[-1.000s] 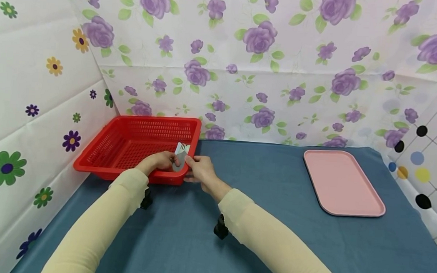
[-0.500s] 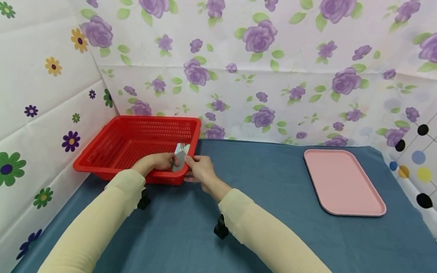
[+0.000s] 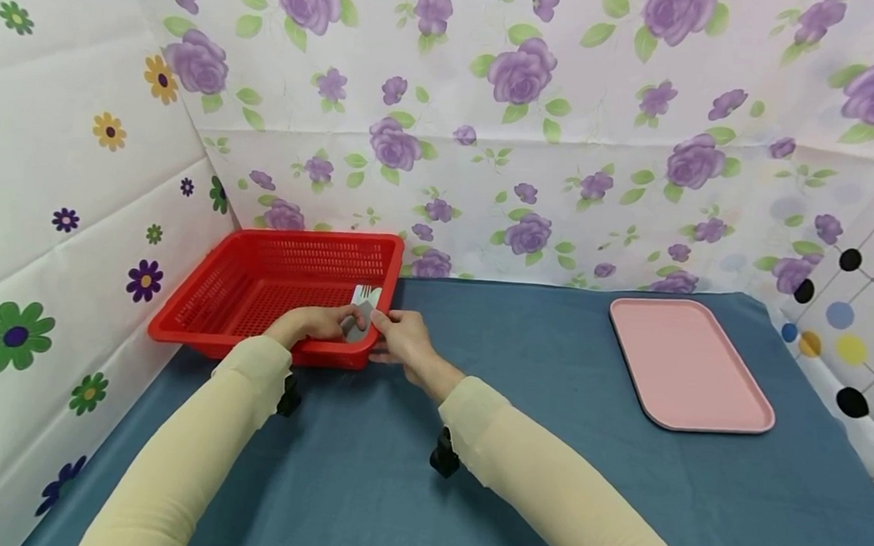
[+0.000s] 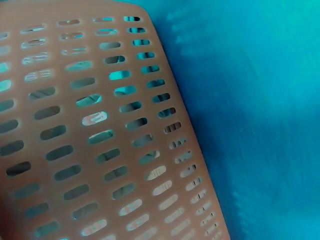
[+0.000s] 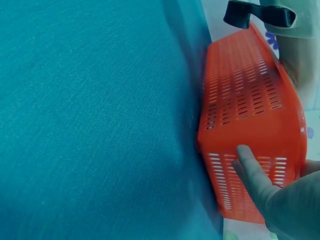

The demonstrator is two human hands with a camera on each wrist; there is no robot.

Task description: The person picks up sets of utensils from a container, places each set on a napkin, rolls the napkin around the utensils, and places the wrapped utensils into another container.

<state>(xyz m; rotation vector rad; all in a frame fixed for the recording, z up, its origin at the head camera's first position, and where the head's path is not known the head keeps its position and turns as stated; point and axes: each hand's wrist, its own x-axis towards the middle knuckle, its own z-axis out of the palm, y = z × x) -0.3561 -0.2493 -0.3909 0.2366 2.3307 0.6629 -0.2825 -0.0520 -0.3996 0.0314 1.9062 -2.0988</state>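
A red slotted plastic basket (image 3: pixel 203 292) stands on the table's left side. My left hand (image 3: pixel 321 323) reaches over its front rim, fingers curled at a grey flat piece with a pointed corner (image 3: pixel 359 332) in the right front corner. Behind that piece lies a fork (image 3: pixel 364 292), its tines upward in view, beside other pale cutlery. My right hand (image 3: pixel 406 342) grips the basket's right front corner, thumb over the rim near the grey piece. In the right wrist view, the right hand's fingers (image 5: pixel 252 172) press the outer wall. The left wrist view shows only the basket's wall (image 4: pixel 100 165), hiding the left hand.
A pink tray (image 3: pixel 690 364) lies at the table's right. Blue cloth (image 3: pixel 522 353) covers the table. Flower-patterned sheets (image 3: pixel 471 208) stand behind and at the left; a dotted sheet (image 3: pixel 869 333) borders the right. Each wrist wears a black device (image 3: pixel 444 453).
The left forearm has shifted slightly left, and the left fingers have moved a little on the grey piece. The right hand and the basket stay put.
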